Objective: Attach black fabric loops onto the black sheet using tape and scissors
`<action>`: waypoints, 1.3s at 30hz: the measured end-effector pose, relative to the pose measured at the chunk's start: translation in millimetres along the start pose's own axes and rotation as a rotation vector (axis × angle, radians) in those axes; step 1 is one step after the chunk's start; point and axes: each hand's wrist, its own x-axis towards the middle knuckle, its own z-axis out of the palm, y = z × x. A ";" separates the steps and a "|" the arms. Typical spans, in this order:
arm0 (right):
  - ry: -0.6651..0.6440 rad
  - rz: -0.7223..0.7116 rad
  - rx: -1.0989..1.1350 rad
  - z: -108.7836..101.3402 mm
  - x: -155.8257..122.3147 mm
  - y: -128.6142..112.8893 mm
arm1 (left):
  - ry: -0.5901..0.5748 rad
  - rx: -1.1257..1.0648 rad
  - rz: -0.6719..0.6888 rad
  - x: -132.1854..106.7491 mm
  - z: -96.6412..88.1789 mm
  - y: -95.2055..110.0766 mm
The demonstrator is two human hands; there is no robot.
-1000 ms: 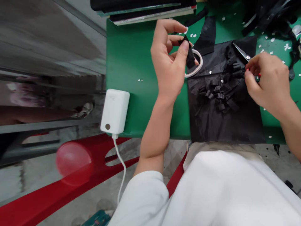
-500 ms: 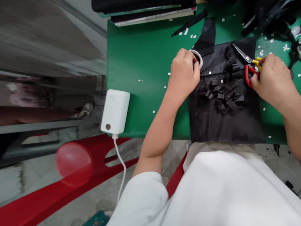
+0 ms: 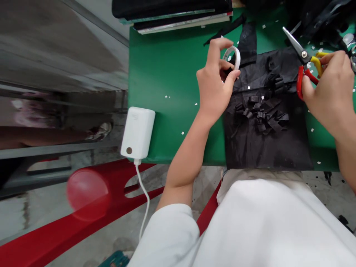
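Observation:
My left hand [image 3: 215,79] grips a narrow white roll of tape [image 3: 237,58] between thumb and fingers, above the green table. In my right hand [image 3: 329,83] are scissors [image 3: 304,54] with red and yellow handles, their blades pointing up and left. Below and between the hands lies a black sheet [image 3: 267,148], flat at the table's near edge. Curled black strips [image 3: 263,111] are heaped on its middle. A separate black piece [image 3: 248,40] lies just beyond the tape roll.
A white power bank [image 3: 138,131] with a cable sits at the table's left corner. Books [image 3: 183,22] are stacked at the back. Dark material [image 3: 319,22] fills the far right. White paper bits dot the green table [image 3: 164,66]. A red plastic chair [image 3: 111,193] stands at lower left.
My left hand has turned and raised its index finger, showing more of the tape roll. My right hand has lifted the scissors up and to the right, off the black sheet.

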 end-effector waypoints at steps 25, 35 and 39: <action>-0.058 -0.289 0.311 -5.2 -10.6 -17.6 | -0.014 -0.267 0.034 -7.0 0.1 32.3; -0.052 -0.356 0.246 -5.4 -11.5 -17.5 | -0.032 -0.079 -0.016 -7.7 -1.0 37.0; -0.077 -0.363 0.252 -4.3 -10.3 -17.0 | -0.059 -0.098 0.001 -9.1 -1.2 37.6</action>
